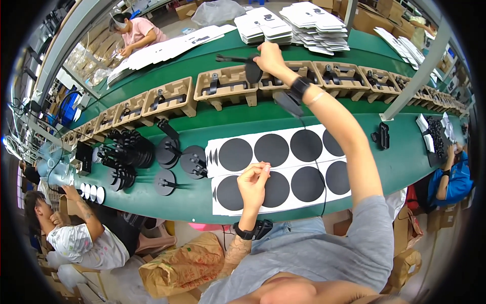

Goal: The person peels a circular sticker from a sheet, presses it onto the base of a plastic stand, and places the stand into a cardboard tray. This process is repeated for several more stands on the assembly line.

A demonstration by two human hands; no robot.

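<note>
My right hand [271, 58] reaches far forward and holds a black stand part with a round base [250, 68] over a brown pulp tray [229, 83] on the conveyor belt. My left hand [254, 183] hovers close to my body over white sheets of black round stickers [283, 167], fingertips pinched together at the edge of one disc; I cannot tell if a peeled sticker is between them. Both wrists wear black bands.
A row of pulp trays [167, 101] with black parts runs along the green belt [400, 157]. Black round stands [167, 152] crowd the left. White folded boxes [304, 20] are stacked at the back. Other people sit at the left [76, 233], right [450, 177] and far left back [136, 30]. A brown paper bag [182, 263] lies below.
</note>
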